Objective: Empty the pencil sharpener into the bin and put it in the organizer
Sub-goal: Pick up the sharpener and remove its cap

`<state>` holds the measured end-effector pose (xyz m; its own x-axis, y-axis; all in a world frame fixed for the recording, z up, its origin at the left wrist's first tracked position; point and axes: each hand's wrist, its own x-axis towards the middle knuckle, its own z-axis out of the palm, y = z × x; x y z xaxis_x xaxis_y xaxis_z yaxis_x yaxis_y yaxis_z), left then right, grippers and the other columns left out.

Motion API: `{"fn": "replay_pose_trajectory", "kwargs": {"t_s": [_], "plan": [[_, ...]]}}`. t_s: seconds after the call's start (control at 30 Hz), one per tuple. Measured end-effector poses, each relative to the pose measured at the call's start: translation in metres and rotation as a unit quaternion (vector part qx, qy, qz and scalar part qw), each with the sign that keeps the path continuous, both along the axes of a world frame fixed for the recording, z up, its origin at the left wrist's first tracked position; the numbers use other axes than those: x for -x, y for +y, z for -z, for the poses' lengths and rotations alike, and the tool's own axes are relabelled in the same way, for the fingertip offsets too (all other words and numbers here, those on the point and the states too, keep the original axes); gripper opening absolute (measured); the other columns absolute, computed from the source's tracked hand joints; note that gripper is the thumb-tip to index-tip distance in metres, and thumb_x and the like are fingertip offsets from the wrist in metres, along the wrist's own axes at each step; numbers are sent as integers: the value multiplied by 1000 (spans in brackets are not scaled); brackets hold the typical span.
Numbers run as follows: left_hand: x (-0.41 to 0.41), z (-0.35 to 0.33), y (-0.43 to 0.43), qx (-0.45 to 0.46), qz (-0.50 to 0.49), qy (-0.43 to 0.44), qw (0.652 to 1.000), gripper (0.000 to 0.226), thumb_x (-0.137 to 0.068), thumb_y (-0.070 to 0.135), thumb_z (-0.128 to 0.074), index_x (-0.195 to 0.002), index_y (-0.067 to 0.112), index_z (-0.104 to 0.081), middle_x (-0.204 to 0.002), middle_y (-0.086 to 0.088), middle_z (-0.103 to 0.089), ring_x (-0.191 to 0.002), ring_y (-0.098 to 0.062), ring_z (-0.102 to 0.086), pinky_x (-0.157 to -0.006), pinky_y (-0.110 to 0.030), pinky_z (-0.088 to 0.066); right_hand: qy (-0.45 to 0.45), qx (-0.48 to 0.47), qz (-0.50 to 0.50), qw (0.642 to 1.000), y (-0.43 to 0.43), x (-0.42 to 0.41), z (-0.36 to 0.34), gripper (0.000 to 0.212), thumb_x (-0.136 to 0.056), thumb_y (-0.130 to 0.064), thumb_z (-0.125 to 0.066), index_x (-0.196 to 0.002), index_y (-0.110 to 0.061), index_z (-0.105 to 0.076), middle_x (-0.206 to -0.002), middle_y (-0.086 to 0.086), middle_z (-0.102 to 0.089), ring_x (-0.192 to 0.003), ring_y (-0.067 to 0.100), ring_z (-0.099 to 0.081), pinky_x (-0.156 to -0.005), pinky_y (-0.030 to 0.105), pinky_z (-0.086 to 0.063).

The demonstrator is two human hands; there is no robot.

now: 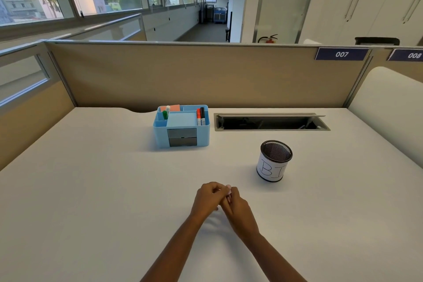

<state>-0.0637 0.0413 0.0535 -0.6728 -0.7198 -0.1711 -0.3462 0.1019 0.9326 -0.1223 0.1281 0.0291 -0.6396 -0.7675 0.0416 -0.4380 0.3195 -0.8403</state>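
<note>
My left hand (207,198) and my right hand (238,209) meet over the middle of the white desk, fingers closed together around a small pinkish pencil sharpener (228,190). Only a sliver of it shows between the fingertips. The bin (273,161), a black mesh cup wrapped in white paper with handwritten letters, stands upright to the right and a bit beyond my hands. The light blue organizer (182,126) sits farther back, left of the bin, with markers, a green pen and sticky notes in its compartments and two grey drawers in front.
An open cable hatch (271,121) is set into the desk behind the bin. A tan partition wall (183,75) closes off the back and left of the desk. A white curved divider (389,107) borders the right side.
</note>
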Motion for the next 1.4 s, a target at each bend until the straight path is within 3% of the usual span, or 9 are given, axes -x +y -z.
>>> {"fn": "replay_pose_trajectory", "kwargs": {"t_s": [0.23,0.57,0.7,0.83,1.0,1.07,1.17,1.33,1.4], "plan": [[-1,0,2,19,-8,7,1000,16,-87,17,-60,-91,4,-67,-94,-20,-72,-72,-18,-62,-57,-19,-51,45,-23,-21,998,4,3,0,22,-97,-29,-38,-109,-12,-44,-93,11,-69,-76,21,-62,-57,16,-40],[3,0,-1,22,-31,24,999,18,-87,14,-59,-99,2,-65,-102,-19,-69,-84,-23,-64,-59,-16,-51,20,-14,-22,999,4,7,6,24,-96,-30,-38,-115,-17,-41,-89,3,-67,-69,12,-58,-59,16,-42],[4,-4,-5,92,-91,16,991,26,-90,16,-54,-111,2,-59,-115,-18,-65,-105,-32,-61,-89,-34,-51,-39,0,4,999,6,9,11,22,-94,-16,-38,-116,-20,-37,-69,-6,-51,-58,7,-47,-56,16,-39],[-5,3,-9,237,-51,-70,968,31,-96,18,-40,-124,6,-48,-132,-13,-53,-118,-26,-53,-101,-32,-42,-81,20,9,996,10,14,12,26,-93,-6,-35,-117,-17,-37,-70,-3,-46,-61,12,-42,-59,23,-38],[-10,11,-11,434,84,-225,868,33,-86,9,-59,-118,6,-49,-119,-13,-58,-100,-21,-60,-85,-25,-51,-111,42,10,993,10,20,12,28,-95,-5,-34,-119,-16,-37,-85,-2,-50,-72,14,-47,-69,23,-42],[-9,10,-9,498,104,-247,825,43,-48,20,-91,-84,11,-69,-83,-6,-72,-67,-11,-67,-58,-15,-54,-114,42,9,992,10,22,12,29,-95,-5,-35,-119,-20,-36,-90,-1,-51,-75,13,-49,-66,19,-43],[-9,11,-7,542,124,-279,783,49,-14,25,-96,-54,14,-69,-53,3,-68,-42,-6,-59,-37,-12,-47,-117,41,12,992,11,25,13,29,-95,-8,-36,-122,-20,-35,-94,-4,-53,-80,9,-52,-66,15,-44],[-11,16,-6,555,138,-275,773,45,-17,17,-95,-53,13,-68,-51,3,-65,-42,-4,-57,-36,-12,-44,-111,46,9,993,14,30,9,34,-95,-9,-39,-127,-18,-36,-111,4,-54,-94,17,-53,-82,28,-43],[-12,15,-9,514,149,-282,796,36,-48,8,-88,-78,9,-69,-77,-4,-70,-66,-11,-65,-56,-15,-51,-102,49,6,994,17,32,7,36,-93,-6,-42,-127,-17,-37,-118,5,-52,-101,19,-51,-91,34,-43]]}}
